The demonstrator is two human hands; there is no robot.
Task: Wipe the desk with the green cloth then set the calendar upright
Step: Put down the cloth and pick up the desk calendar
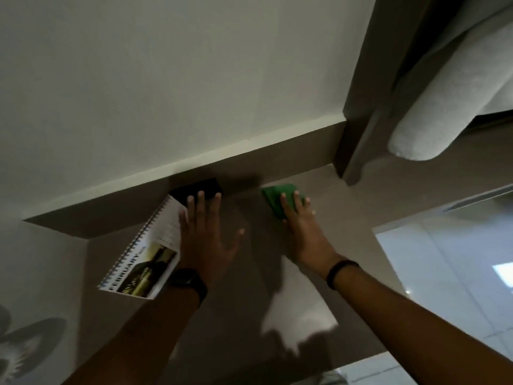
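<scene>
Two flat hands: calendar (144,254) left, green cloth (280,197) right.

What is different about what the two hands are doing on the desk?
The right hand lies flat on the green cloth, pressing it to the desk near the back wall. The left hand is spread open with no cloth under it, its fingers over the edge of the calendar, which lies flat. Both hands are open, palm down, and each wrist wears a dark band.
</scene>
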